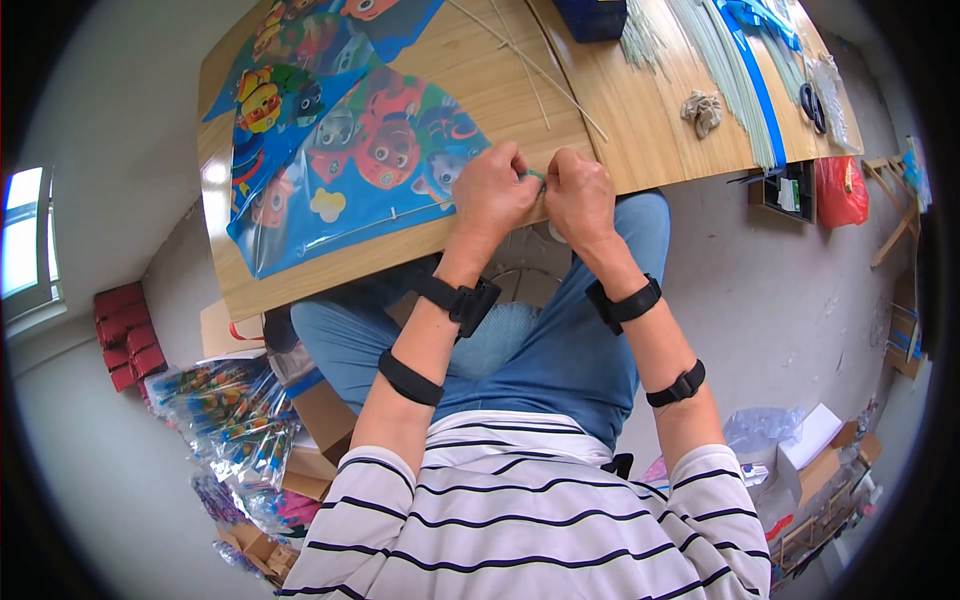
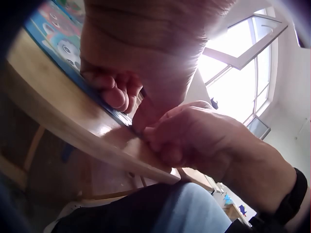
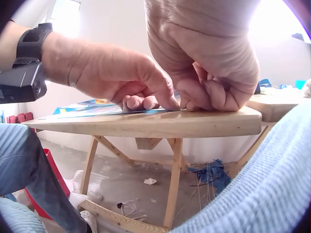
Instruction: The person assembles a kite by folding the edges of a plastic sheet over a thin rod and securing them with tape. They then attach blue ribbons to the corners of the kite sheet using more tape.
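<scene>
Black-striped white shirt (image 1: pixel 520 500); blue cartoon-printed plastic sheet (image 1: pixel 350 205), left of left hand (image 1: pixel 492 197) (nearer) and right hand (image 1: pixel 582 200), long edge running leftward; both curled, pinching its corner

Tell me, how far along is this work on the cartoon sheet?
Partway, it seems. Looks done: a thin rod lies along the near edge of the sheet. In hand: left hand and right hand pinch something small and green near its corner. Possibly left: adding the loose sticks, which lie apart.
</scene>
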### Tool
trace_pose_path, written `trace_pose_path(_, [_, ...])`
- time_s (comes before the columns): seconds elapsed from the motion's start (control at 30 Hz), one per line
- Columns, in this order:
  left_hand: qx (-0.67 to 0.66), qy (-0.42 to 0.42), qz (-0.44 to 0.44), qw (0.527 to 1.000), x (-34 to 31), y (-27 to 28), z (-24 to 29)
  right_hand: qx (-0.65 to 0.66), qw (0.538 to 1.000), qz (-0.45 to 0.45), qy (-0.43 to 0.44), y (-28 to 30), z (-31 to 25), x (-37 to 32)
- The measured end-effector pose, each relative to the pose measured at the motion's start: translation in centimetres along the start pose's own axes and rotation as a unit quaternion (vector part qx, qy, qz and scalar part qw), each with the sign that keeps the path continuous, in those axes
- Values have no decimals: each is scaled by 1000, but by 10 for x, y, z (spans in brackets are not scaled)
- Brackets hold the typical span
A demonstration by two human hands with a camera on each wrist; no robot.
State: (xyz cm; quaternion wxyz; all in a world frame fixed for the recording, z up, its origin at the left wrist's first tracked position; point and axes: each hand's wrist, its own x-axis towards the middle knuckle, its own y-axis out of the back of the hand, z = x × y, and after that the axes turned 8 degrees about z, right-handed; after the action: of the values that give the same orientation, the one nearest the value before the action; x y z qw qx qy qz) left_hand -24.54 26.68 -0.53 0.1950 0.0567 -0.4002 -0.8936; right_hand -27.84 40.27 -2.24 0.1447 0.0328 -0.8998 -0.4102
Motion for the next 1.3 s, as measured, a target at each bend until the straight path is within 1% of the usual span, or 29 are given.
trace_pose_path(0.17, [9, -15, 10, 1000, 1, -3, -2, -3, 1000, -5, -2, -1, 1, 1])
trace_pose_path(0.27, [-38, 42, -30, 998, 3, 1, -2, 0, 1000, 3, 0, 0, 2, 0])
trace_pose_path(0.37, [-3, 16, 2, 1000, 3, -2, 0, 1, 1000, 5, 2, -1, 0, -1])
trace_pose_path(0.47, [21, 11, 19, 1000, 1, -8, -1, 4, 1000, 0, -3, 0, 2, -1])
trace_pose_path(0.57, [21, 31, -4, 999, 2, -1, 7, 4, 1000, -1, -2, 1, -1, 0])
trace_pose_path(0.67, [-4, 31, 0, 1000, 4, -5, -3, 4, 1000, 2, -3, 0, 1, 0])
trace_pose_path(0.73, [-75, 41, -6, 996, 3, -4, -9, -5, 1000, -8, -13, 1, 0, 1])
trace_pose_path(0.77, [-110, 46, -8, 993, 3, -4, -13, 14, 1000, -16, -21, 2, -1, 2])
trace_pose_path(0.87, [-291, 107, -33, 950, 3, 5, -19, 62, 996, -44, -40, 8, 3, 5])
trace_pose_path(0.93, [-290, 73, 21, 954, -3, 13, -10, 84, 993, -69, -50, 9, 8, 11])
trace_pose_path(0.97, [-289, 57, 50, 954, -6, 17, -6, 93, 993, -66, -37, 10, 10, 12])
trace_pose_path(1.03, [-256, 30, 49, 965, -12, 21, -4, 114, 991, -63, -11, 11, 11, 14])
trace_pose_path(1.07, [-238, 17, 50, 970, -15, 23, -4, 120, 988, -91, -43, 11, 11, 15])
trace_pose_path(1.13, [-245, 33, 44, 968, -22, 20, -3, 131, 975, -144, -106, 16, 6, 19])
trace_pose_path(1.23, [-259, 59, 35, 964, -24, 13, -1, 144, 938, -250, -194, 29, -3, 30])
trace_pose_path(1.3, [-252, 67, 33, 965, -24, 8, 0, 158, 933, -252, -205, 27, -1, 30])
